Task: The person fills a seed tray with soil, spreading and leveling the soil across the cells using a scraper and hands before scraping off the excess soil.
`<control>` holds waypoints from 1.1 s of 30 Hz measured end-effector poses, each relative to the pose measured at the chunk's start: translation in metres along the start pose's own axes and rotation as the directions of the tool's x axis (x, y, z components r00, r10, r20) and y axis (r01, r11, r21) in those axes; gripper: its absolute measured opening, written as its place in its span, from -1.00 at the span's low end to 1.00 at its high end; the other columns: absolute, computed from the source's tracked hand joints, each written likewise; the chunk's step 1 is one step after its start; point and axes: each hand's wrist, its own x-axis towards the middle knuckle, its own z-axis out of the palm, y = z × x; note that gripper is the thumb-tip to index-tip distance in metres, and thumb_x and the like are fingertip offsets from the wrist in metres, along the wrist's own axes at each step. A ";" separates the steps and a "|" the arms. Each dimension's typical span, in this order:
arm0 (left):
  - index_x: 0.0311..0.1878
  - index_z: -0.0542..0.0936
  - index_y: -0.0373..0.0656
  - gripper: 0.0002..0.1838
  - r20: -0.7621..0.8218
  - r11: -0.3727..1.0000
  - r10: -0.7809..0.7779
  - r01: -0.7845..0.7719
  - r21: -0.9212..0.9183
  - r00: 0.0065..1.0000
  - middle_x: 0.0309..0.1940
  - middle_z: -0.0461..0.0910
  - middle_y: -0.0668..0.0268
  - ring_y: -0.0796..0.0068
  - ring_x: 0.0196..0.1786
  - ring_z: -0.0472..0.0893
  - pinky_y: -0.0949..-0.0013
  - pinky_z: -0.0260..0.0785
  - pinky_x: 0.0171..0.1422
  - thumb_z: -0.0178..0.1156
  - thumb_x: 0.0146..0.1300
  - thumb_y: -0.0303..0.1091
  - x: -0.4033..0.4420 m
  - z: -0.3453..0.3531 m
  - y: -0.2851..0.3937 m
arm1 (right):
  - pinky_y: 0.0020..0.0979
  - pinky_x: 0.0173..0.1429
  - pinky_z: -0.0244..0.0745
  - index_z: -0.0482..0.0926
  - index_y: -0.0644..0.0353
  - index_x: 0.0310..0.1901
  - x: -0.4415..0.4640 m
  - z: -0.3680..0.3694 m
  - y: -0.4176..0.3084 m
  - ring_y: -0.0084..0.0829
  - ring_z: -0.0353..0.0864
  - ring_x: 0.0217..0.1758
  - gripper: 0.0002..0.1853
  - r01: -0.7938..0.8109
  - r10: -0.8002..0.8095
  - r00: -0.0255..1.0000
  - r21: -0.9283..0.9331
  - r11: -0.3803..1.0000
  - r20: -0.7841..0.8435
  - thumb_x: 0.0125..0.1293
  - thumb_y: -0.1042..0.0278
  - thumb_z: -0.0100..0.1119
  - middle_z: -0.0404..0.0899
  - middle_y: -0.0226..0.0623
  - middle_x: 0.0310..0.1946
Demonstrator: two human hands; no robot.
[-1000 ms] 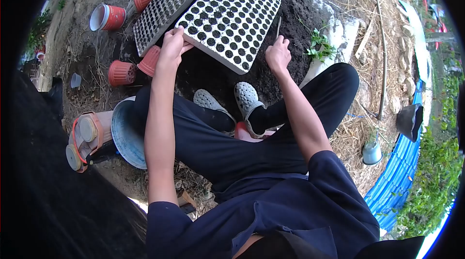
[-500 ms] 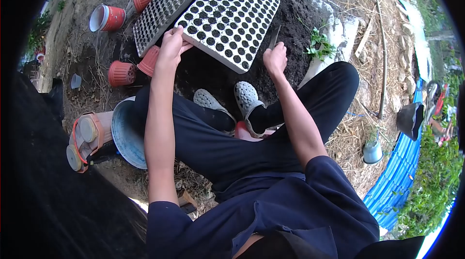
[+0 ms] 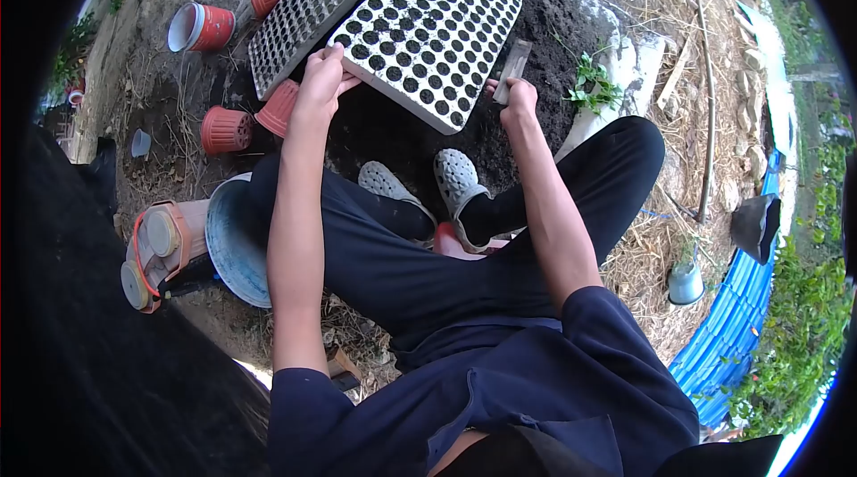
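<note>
A white seedling tray [image 3: 398, 85] with rows of round cells filled with dark soil lies tilted in front of me. My left hand [image 3: 321, 84] grips its near left corner, thumb on top and fingers underneath. To the right of the tray, my right hand [image 3: 518, 99] is closed around a flat strip, apparently wood [image 3: 512, 71], its broad face showing. Dark loose soil [image 3: 549, 75] spreads beneath and beside that hand. A second seedling tray [image 3: 308, 17], with its cells looking unfilled, leans at the left of the first.
Reddish plastic pots [image 3: 226, 130] lie around the trays, and a red-and-white container [image 3: 202, 27] is at the left. A blue-grey basin [image 3: 239, 245] sits by my left knee. Green seedlings [image 3: 593, 84] rest on a pale sheet at right, near straw [image 3: 665, 236].
My right hand has turned the strip from edge-on to broad face showing and shifted slightly right. My left hand keeps its hold on the tray corner.
</note>
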 end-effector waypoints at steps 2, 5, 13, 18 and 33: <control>0.24 0.43 -0.35 -0.61 0.000 1.000 -0.002 0.002 -0.005 1.000 0.11 0.61 -0.02 0.11 0.15 0.66 -0.09 0.51 0.32 -0.17 0.66 -0.22 0.002 -0.001 -0.002 | -0.29 -0.53 0.60 0.34 0.52 0.06 0.023 -0.004 0.003 -0.21 0.71 -0.47 -0.73 0.099 -0.098 0.991 0.014 0.995 -0.088 0.39 0.60 0.03 0.67 0.01 -0.27; 0.23 0.44 -0.34 -0.62 0.005 1.000 -0.003 0.004 -0.010 1.000 0.10 0.61 0.00 0.14 0.14 0.66 -0.08 0.51 0.32 -0.16 0.65 -0.22 0.002 -0.002 -0.002 | -0.34 -0.58 0.49 0.23 0.40 0.13 0.049 -0.003 -0.004 -0.27 0.67 -0.52 -0.54 0.142 -0.137 0.986 0.053 0.988 -0.101 0.33 0.55 0.27 0.66 -0.01 -0.30; 0.23 0.42 -0.32 -0.63 0.000 1.000 -0.008 0.008 0.001 1.000 0.09 0.61 0.04 0.18 0.14 0.66 -0.06 0.52 0.32 -0.14 0.65 -0.21 0.000 -0.001 0.000 | -0.34 -0.55 0.52 0.10 0.42 0.28 0.066 0.026 -0.026 -0.32 0.66 -0.52 -0.20 0.142 -0.145 0.951 -0.031 0.989 -0.273 0.14 0.66 0.47 0.68 -0.01 -0.30; 0.23 0.42 -0.32 -0.63 -0.002 1.000 -0.008 0.008 0.004 1.000 0.10 0.61 0.05 0.18 0.14 0.66 -0.06 0.52 0.32 -0.14 0.65 -0.21 -0.001 -0.002 0.000 | -0.38 -0.62 0.46 0.27 0.38 0.17 0.065 0.036 -0.031 -0.37 0.61 -0.62 -0.33 0.114 -0.138 0.942 -0.095 0.989 -0.304 0.07 0.73 0.46 0.66 -0.06 -0.39; 0.21 0.43 -0.29 -0.66 -0.003 1.000 -0.002 0.002 -0.010 1.000 0.08 0.62 0.07 0.22 0.13 0.66 -0.07 0.50 0.33 -0.11 0.63 -0.22 0.002 -0.001 -0.002 | -0.14 -0.02 0.56 0.42 0.30 0.08 -0.017 0.019 -0.089 -0.18 0.66 -0.20 -0.53 0.307 -0.576 0.561 -0.497 0.812 -0.595 0.21 0.43 0.44 0.58 -0.07 -0.12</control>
